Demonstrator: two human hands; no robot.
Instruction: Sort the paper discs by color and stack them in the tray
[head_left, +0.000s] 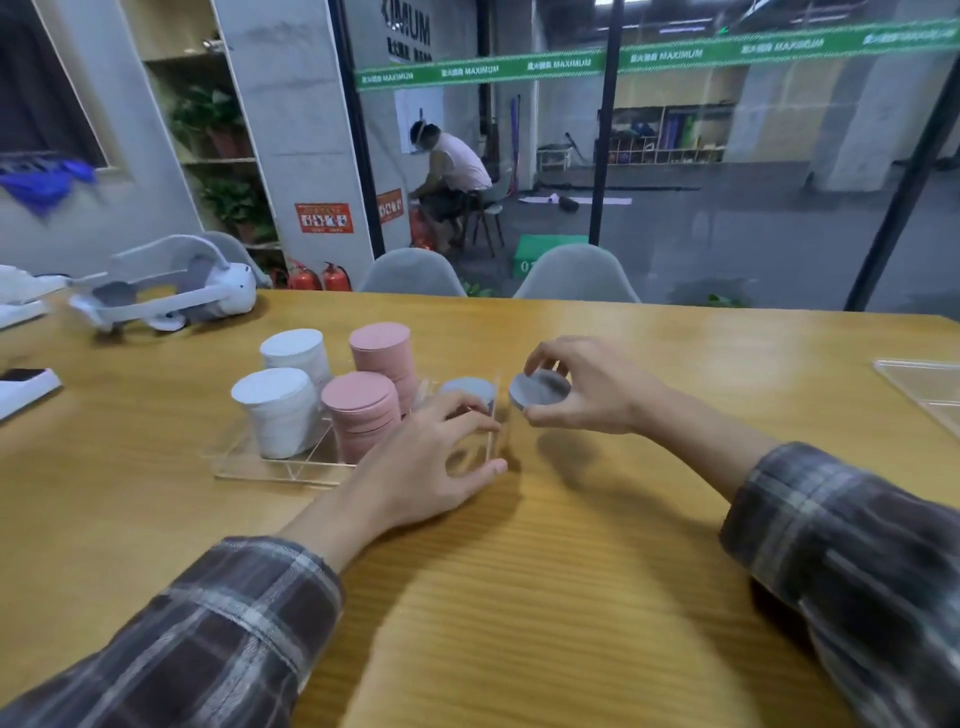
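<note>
A short stack of grey paper discs (540, 391) is held in the air just off the right end of the clear tray (270, 467), level with its top edge and not touching it. The stack is tilted, with its round face turned up and towards the camera, so its short axis leans back from upright. The right hand (587, 389) pinches it by the rim, fingers curled over the far edge and thumb under the near edge.

The left hand (426, 467) grips the right end of the tray, fingers curved over the top of the end wall and thumb at the near right corner. It hides the near right compartment.

The tray lies with its long axis running left to right across the table (571, 571). Every stack in it stands upright. A low grey stack (467, 388) sits in the far right compartment. Two tall pink stacks fill the middle, near (361, 410) and far (382, 345). Two tall white stacks fill the left end, near (278, 410) and far (296, 351).

Both forearms wear plaid sleeves (234, 639). A white VR headset (171, 291) lies at the far left of the table, and another clear tray (924, 384) shows at the right edge. Two grey chairs (410, 273) stand behind the table. Beyond the glass wall a person (447, 176) sits bent forward on a chair.
</note>
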